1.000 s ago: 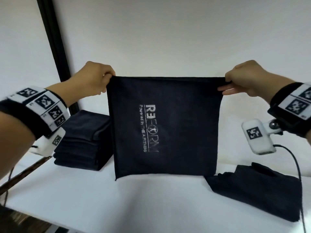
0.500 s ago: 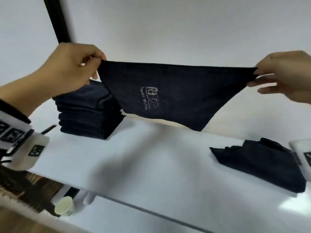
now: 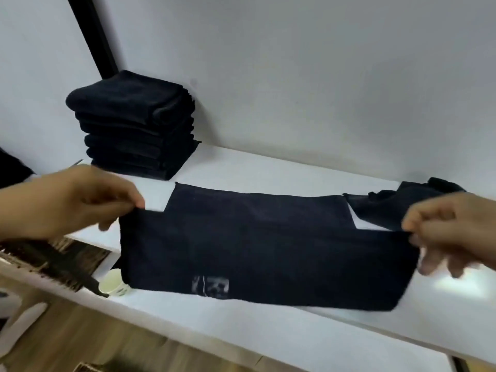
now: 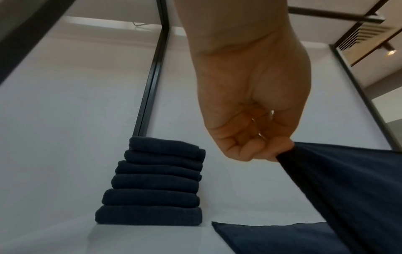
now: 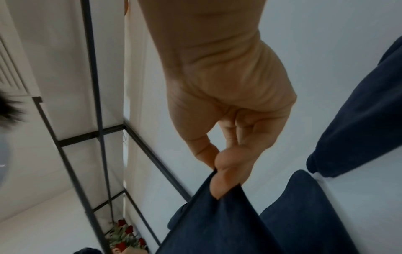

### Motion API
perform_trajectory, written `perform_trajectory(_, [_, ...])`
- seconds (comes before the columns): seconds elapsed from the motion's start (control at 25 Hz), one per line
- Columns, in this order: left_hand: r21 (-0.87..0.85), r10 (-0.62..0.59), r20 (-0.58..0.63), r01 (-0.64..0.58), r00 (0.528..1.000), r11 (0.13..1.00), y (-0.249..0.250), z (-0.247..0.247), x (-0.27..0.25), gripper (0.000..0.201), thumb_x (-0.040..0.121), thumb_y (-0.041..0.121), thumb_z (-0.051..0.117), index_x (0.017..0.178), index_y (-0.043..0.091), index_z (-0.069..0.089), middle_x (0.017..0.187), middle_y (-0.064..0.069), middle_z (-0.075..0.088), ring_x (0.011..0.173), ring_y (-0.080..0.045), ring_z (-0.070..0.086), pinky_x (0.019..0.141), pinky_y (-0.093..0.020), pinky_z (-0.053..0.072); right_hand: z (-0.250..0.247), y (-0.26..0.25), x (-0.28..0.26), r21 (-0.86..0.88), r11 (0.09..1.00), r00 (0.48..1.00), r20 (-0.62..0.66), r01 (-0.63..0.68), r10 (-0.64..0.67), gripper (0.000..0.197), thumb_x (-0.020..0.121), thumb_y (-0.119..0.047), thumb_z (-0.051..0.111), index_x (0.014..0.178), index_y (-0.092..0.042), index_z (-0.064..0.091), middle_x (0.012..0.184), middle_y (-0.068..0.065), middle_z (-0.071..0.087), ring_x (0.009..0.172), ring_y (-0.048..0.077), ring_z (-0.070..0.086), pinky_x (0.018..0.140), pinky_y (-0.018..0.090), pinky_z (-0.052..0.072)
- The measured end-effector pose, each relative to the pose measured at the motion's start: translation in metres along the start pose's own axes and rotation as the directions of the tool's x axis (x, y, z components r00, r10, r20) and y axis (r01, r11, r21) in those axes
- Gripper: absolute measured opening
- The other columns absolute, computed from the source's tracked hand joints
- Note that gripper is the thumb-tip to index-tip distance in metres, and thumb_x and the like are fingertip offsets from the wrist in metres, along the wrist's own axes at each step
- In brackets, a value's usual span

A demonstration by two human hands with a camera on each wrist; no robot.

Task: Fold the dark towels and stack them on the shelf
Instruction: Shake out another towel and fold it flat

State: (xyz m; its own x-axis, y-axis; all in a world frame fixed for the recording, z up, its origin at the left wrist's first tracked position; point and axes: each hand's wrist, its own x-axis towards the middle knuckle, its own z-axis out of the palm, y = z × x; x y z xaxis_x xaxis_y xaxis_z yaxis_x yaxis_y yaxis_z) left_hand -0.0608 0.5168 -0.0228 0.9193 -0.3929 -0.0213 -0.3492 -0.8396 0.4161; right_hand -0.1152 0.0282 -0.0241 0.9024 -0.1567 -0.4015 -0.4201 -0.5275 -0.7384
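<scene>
The white shelf (image 3: 268, 167) carries three lots of dark cloth. Largest is the towel (image 3: 268, 251) being handled: dark navy, close-napped, stretched wide between both hands at the front of the shelf. Its far part lies flat on the shelf surface while the near part is doubled over toward the person, with the lower edge hanging past the shelf front. A pale printed logo shows near that lower edge, too blurred to read (only a vertical bar and a blocky shape can be made out).

Next is the stack of folded towels (image 4: 152, 182) at the back left corner, against the black upright post (image 3: 94, 36). The left wrist view counts six, each folded into a flat pad, the upper ones set slightly back from the lower.

A single loose, crumpled towel (image 3: 397, 208) lies at the right, just behind the right hand.

The left hand (image 3: 72, 202) pinches the towel's left corner between thumb and curled fingers. The right hand (image 3: 453, 229) pinches the right corner between thumb and forefinger, its other fingers hanging loosely below.

Smallest is one pale paper cup (image 3: 114, 284) below the shelf's front edge; a dark mark on it cannot be read.
</scene>
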Motion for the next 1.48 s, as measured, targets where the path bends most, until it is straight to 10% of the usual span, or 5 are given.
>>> perform_trajectory(0.28, [0.137,-0.005,-0.188,0.032,0.982,0.99,0.026,0.027,0.086,0.02,0.093,0.017,0.06,0.109,0.022,0.07,0.106,0.001,0.069,0.081,-0.013,0.061,0.086,-0.035,0.052,0.018,-0.024,0.044,0.269,0.958,0.988,-0.14,0.096,-0.06,0.011,0.093,-0.002,0.06,0.103,-0.004,0.064,0.109,0.016,0.067,0.089,0.027,0.074,0.069,0.041,0.063])
perform_trajectory(0.64, [0.548,-0.065,0.368,-0.159,0.928,0.821,0.07,0.102,0.076,0.064,0.093,0.034,0.044,0.154,0.031,0.023,0.148,-0.001,0.044,0.126,-0.025,0.049,0.104,-0.036,0.042,0.077,0.05,-0.031,-0.746,0.516,0.902,0.285,0.422,-0.324,0.076,0.073,-0.087,0.023,0.14,-0.052,0.034,0.144,-0.034,0.018,0.131,-0.012,0.028,0.104,0.008,0.018])
perform_trajectory(0.92, [0.53,0.024,0.515,-0.341,0.857,0.777,0.108,0.104,0.192,0.072,0.095,0.004,0.037,0.15,0.048,0.022,0.162,0.012,0.023,0.149,-0.02,0.019,0.117,-0.062,0.007,0.164,0.068,-0.056,-0.634,0.308,0.639,0.394,0.71,-0.661,0.037,0.1,-0.017,0.025,0.124,-0.03,0.05,0.104,-0.007,0.074,0.086,0.005,0.069,0.11,0.034,0.041])
perform_trajectory(1.12, [0.502,0.163,0.576,-0.504,0.801,0.703,0.158,0.138,0.22,0.054,0.105,0.028,0.033,0.154,0.042,0.015,0.165,0.005,0.009,0.148,-0.03,0.018,0.117,-0.053,0.016,0.159,0.035,-0.055,-0.297,0.493,0.575,0.373,0.818,-0.728,0.039,0.102,-0.046,0.039,0.137,-0.034,0.052,0.139,-0.019,0.052,0.132,-0.01,0.039,0.114,0.014,0.025])
perform_trajectory(1.48, [0.326,0.177,0.545,-0.402,0.819,0.856,0.14,0.142,0.188,0.057,0.106,0.042,0.024,0.155,0.036,-0.003,0.164,-0.005,-0.017,0.151,-0.032,-0.01,0.121,-0.055,0.002,0.113,0.103,-0.028,-0.766,0.289,0.767,0.381,0.575,-0.515,0.085,0.084,-0.057,0.053,0.156,-0.03,0.017,0.165,-0.004,0.014,0.152,0.014,0.01,0.116,0.035,0.017])
